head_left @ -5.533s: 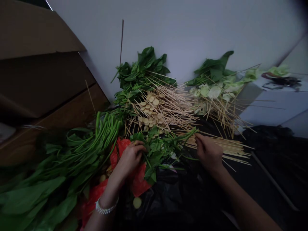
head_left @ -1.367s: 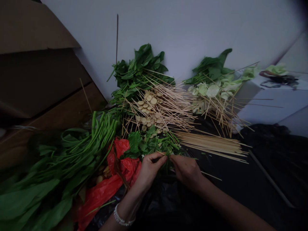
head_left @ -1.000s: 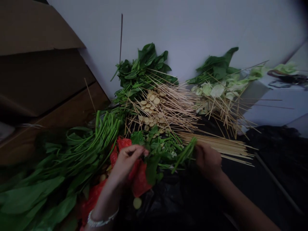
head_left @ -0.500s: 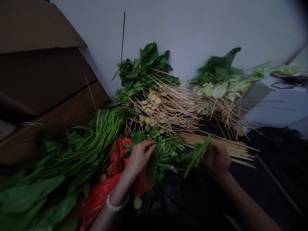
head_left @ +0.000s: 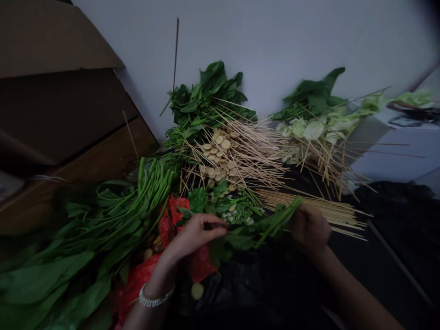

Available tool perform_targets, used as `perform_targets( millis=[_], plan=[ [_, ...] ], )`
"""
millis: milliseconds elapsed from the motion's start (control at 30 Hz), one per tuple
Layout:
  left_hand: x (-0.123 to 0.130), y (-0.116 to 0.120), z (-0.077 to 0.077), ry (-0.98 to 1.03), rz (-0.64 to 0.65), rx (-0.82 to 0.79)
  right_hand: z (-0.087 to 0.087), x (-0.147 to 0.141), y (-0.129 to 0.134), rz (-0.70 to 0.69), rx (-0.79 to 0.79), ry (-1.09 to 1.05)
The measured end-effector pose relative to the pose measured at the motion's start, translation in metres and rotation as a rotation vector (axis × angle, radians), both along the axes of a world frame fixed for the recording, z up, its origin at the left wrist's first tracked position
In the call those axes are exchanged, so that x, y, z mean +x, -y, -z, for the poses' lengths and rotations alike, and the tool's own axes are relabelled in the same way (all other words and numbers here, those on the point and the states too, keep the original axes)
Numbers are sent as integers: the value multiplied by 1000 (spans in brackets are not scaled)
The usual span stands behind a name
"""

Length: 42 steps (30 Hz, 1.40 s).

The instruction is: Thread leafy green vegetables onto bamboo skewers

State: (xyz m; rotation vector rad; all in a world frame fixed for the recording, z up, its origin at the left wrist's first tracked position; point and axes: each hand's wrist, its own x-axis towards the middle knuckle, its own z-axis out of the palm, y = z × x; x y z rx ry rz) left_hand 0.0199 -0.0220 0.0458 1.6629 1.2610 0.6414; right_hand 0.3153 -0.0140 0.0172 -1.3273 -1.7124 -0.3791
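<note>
Since the earlier frame, the left hand (head_left: pixel 194 236) has moved closer to the right hand (head_left: pixel 309 229); its fingers (head_left: pixel 213 228) pinch a small dark piece, and the right fingers (head_left: pixel 299 220) close on a leafy green stalk (head_left: pixel 271 227) above black plastic (head_left: pixel 240 284).

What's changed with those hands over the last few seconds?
Earlier together over the greens, the hands have moved apart: the left hand went leftward, the right hand rightward. The right hand grips a leafy green stem, which now lies sideways toward the left hand. The loose skewers and sliced rounds stayed put.
</note>
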Motion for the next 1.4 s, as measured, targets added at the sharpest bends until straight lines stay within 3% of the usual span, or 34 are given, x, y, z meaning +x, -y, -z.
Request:
perform_targets(
  millis=[67,200,300,467,633,800,967,1033,1100,1167,1400],
  plan=[
    [-7,-4,2,-53,-125,85,1,0,-1,-15,42,-4],
    [-31,-15,13,-364,-423,364,5,1,-3,-31,75,0],
    [-42,-18,19,-509,-511,447,7,2,-3,-43,16,24],
    [-32,-17,25,-641,-382,396,9,1,-4,-50,17,-4],
    [-17,-19,30,-580,-424,401,8,0,-5,-77,-7,16],
    [-20,-8,5,-225,-483,400,6,-1,-4,-93,-11,45],
    [-22,9,-25,109,-146,80,4,-3,-4,-86,14,58],
    [-24,9,-26,166,-190,24,4,-3,-4,-99,53,55],
    [-28,6,-20,133,-333,94,4,-3,-4,-116,65,56],
    [-30,2,-11,37,-393,176,5,-2,-4,-108,57,54],
    [-20,8,7,-487,-232,100,7,1,-3,-107,-40,102]
  ],
)
